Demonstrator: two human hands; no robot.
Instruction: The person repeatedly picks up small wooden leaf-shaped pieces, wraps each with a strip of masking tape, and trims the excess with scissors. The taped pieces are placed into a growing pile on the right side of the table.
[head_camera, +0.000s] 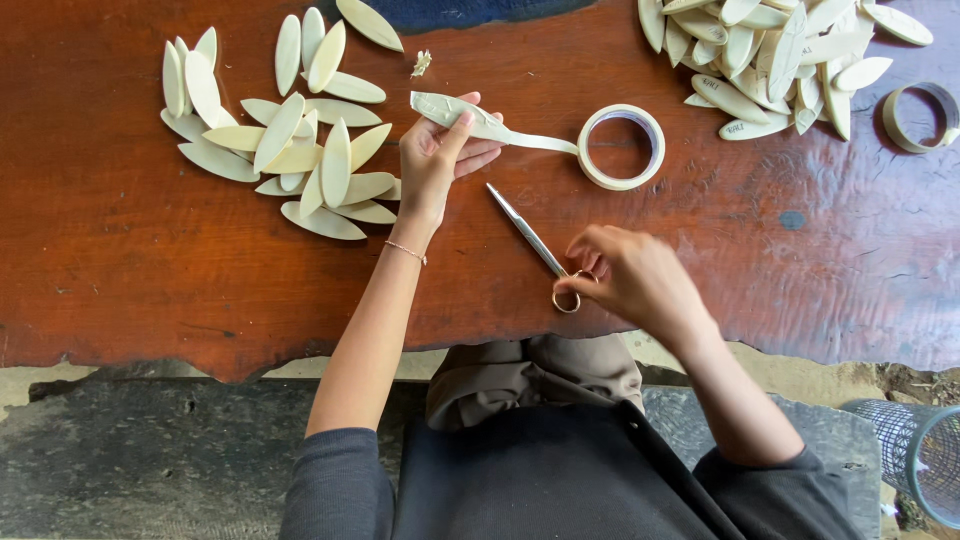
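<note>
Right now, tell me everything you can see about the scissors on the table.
The scissors are slim and metal, with long narrow silver blades and round gold-coloured finger loops. They lie flat on the reddish wooden table, blades shut, tip pointing up and left toward the left hand, loops nearest the person. The right hand is at the loops, fingers touching them; the hand is slightly blurred. The blades touch nothing but the table, below the tape roll.

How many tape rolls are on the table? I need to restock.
2. A fuller roll sits mid-table, its strip pulled out by the left hand; a nearly spent roll lies at the far right edge.
</note>
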